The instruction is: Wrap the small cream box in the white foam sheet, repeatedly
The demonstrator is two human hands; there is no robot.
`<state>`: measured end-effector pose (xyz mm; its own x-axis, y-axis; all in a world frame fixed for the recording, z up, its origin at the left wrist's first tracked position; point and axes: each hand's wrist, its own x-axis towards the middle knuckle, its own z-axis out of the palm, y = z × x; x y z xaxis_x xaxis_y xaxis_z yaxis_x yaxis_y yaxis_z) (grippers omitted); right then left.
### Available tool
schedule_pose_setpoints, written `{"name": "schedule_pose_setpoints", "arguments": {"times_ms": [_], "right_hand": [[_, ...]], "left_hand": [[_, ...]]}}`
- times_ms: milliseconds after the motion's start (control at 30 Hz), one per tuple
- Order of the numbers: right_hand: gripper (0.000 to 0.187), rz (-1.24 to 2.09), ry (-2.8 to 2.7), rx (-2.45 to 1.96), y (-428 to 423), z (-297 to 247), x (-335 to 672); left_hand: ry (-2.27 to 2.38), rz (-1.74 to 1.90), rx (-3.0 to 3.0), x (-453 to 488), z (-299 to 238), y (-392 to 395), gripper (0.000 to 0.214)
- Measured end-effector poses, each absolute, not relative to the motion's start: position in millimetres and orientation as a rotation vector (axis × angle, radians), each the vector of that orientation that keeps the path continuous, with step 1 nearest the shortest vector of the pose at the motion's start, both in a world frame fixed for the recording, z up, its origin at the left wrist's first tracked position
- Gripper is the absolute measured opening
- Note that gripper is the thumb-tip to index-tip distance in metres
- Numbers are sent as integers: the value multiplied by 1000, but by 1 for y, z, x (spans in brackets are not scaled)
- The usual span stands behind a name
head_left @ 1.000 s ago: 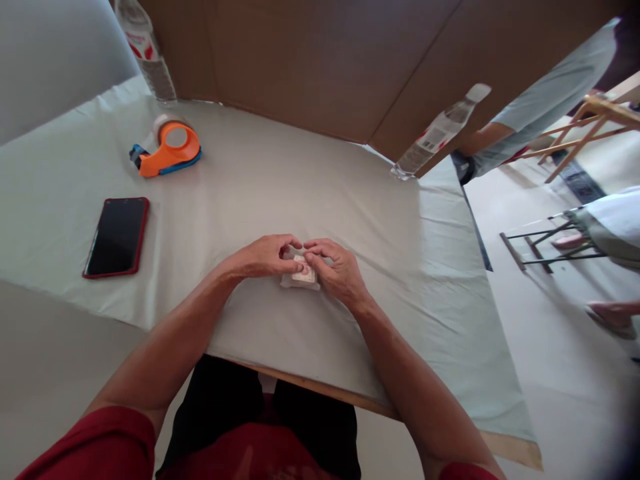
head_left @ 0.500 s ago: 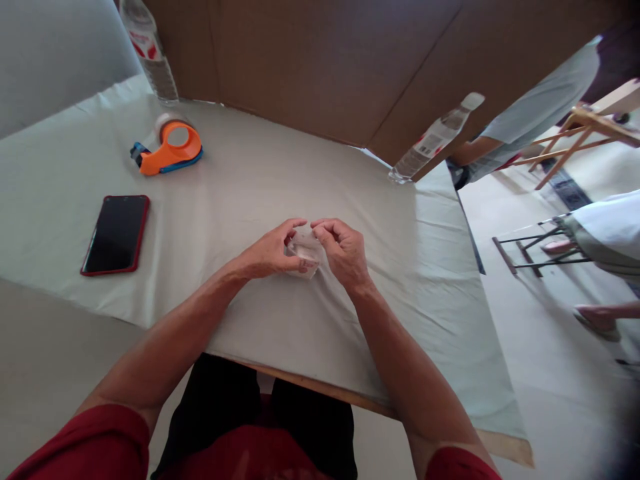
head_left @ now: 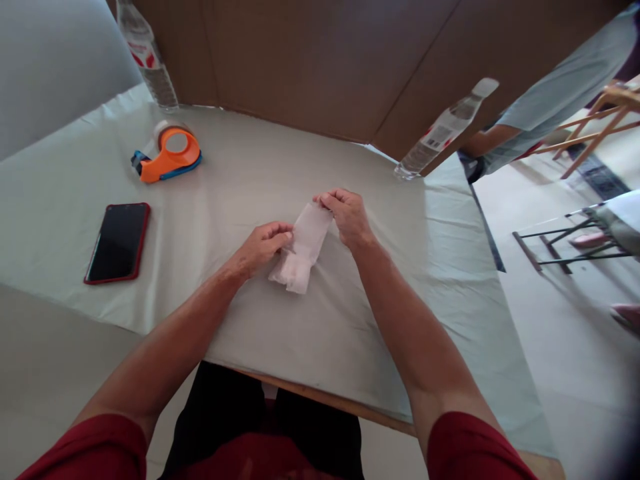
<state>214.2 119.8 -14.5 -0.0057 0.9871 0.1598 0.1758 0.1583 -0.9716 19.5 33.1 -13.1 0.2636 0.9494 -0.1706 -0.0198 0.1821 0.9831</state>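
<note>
A whitish, semi-translucent packet (head_left: 311, 233) is stretched out above the cloth-covered table. Its lower part is crumpled and faintly pink; whether it is plastic film or tissue I cannot tell. My right hand (head_left: 349, 213) pinches the packet's upper end between thumb and fingers. At its left edge, my left hand (head_left: 263, 247) is closed with thumb against fingers, holding the side of the packet. The bottom end of the packet hangs toward me, close to the cloth.
An orange and blue tape dispenser (head_left: 173, 157) lies at the back left, with a red-cased phone (head_left: 119, 241) nearer me. Water bottles stand at left (head_left: 147, 57) and right (head_left: 445, 133) against a brown cardboard panel (head_left: 310, 67). Beyond it at right, a person's sleeve (head_left: 560, 87) shows.
My right hand has moved up and away, drawing the packet from a compact bundle into a longer strip. My left hand has shifted slightly left and closed on its edge. The view has shifted slightly.
</note>
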Motion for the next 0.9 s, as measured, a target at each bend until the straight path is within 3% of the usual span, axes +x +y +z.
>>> {"name": "schedule_pose_setpoints", "arguments": {"times_ms": [267, 367, 500, 700, 900], "right_hand": [[15, 507, -1341, -1255, 66, -6, 221], [23, 677, -1569, -1346, 27, -4, 210], [49, 774, -1656, -1520, 6, -15, 192], [23, 839, -1384, -1417, 20, -33, 207], [26, 1104, -964, -1343, 26, -39, 224]], "left_hand": [[1185, 928, 1125, 23, -12, 34, 15], [1161, 957, 1088, 24, -11, 33, 19], [1045, 968, 1006, 24, -14, 32, 24], [934, 1016, 830, 25, -24, 38, 26], [1288, 1175, 1009, 20, -21, 42, 22]]}}
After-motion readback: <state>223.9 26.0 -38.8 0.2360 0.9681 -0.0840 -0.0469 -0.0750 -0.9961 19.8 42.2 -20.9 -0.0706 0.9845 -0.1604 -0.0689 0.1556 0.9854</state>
